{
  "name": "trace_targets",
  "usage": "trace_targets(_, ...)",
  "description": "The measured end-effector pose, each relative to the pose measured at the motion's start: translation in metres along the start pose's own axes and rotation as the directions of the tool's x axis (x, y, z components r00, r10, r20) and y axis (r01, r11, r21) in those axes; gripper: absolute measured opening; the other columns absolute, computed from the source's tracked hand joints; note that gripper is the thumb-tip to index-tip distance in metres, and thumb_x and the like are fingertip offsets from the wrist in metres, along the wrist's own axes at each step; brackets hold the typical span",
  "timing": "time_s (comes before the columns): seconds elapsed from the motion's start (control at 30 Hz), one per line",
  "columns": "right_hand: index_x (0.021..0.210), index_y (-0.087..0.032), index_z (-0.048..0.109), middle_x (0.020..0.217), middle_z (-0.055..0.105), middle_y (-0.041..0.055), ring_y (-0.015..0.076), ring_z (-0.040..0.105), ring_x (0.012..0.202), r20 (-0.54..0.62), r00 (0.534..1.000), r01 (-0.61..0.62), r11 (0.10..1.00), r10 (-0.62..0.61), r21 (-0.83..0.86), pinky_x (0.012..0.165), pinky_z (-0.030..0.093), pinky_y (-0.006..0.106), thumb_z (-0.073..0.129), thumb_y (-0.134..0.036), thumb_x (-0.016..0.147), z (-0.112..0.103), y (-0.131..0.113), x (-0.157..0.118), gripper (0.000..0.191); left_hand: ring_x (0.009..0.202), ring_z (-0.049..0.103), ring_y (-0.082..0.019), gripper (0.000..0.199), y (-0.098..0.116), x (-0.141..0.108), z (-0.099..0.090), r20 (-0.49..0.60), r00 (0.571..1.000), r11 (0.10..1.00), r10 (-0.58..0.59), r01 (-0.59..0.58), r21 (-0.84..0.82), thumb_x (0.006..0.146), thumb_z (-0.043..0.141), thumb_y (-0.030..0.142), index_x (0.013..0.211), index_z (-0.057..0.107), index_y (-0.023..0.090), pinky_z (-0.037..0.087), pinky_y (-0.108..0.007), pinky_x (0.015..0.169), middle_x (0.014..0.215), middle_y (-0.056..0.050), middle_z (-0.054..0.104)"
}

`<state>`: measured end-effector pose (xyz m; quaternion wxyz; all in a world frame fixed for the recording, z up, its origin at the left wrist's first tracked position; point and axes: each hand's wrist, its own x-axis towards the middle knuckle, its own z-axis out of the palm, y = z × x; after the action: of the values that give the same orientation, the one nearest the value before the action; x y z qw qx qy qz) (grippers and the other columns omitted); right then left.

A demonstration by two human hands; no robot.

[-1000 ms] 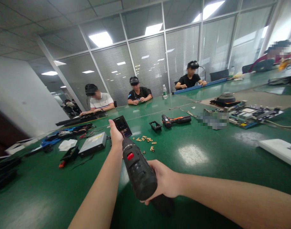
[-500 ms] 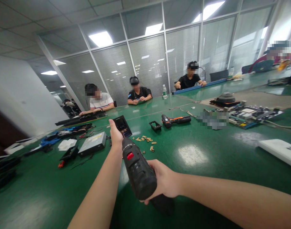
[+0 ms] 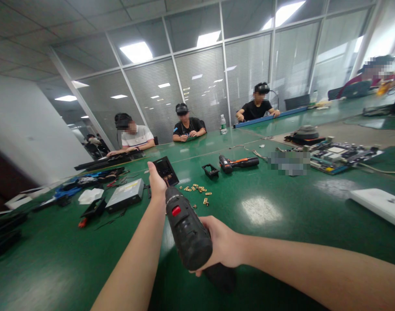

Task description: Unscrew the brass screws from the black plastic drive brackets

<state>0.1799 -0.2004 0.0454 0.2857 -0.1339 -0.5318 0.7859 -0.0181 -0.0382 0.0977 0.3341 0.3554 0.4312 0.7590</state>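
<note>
My right hand [image 3: 221,244] is wrapped round the grip of a black cordless drill [image 3: 187,229] with a red switch on top. The drill's front points away from me, toward a black plastic frame [image 3: 166,166]. My left hand [image 3: 157,183] grips that frame by its left side, thumb up, tilting it toward me. Brass-coloured bits show in the frame's lower part. The drill's body hides its tip, so I cannot tell whether it touches the frame. Several small brass pieces [image 3: 200,189] lie loose on the green table just right of the frame.
A second drill [image 3: 238,163] and a small black frame [image 3: 210,171] lie beyond the brass pieces. To the left are a metal disc drive [image 3: 126,195] and black parts. Circuit boards [image 3: 341,155] and a white device [image 3: 380,205] lie right. Several people sit across the table [image 3: 275,233].
Almost nothing differs. The drill and both hands keep their places, with the drill shifted only very slightly in the view.
</note>
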Motion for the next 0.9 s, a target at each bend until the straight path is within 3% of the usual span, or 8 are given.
trace_targets(0.6,0.093,-0.011,0.070,0.077,0.076,0.0051,0.0179,0.071,0.062,0.019,1.000,0.006,1.000,-0.005,-0.012,0.057,0.061,0.029,0.107,-0.021,0.039,-0.0017,-0.0007,-0.0002,0.066,0.109,0.077,-0.025,0.071,0.0015,-0.0071,0.0003,-0.008,1.000,1.000,-0.003,0.003,-0.021,0.097,0.049,0.076,0.130,0.073,0.018,0.063,-0.033,0.092,0.116,-0.013,0.078)
trace_targets(0.9,0.096,-0.011,0.070,0.082,0.076,0.0054,0.0171,0.071,0.063,0.004,1.000,0.001,0.999,-0.001,-0.038,0.058,0.062,0.028,0.107,-0.023,0.040,-0.0012,-0.0018,-0.0014,0.068,0.105,0.077,-0.027,0.074,0.0000,-0.0019,0.0014,-0.070,0.997,0.999,-0.027,0.028,0.018,0.095,0.049,0.079,0.123,0.076,0.016,0.064,-0.036,0.089,0.114,-0.015,0.077)
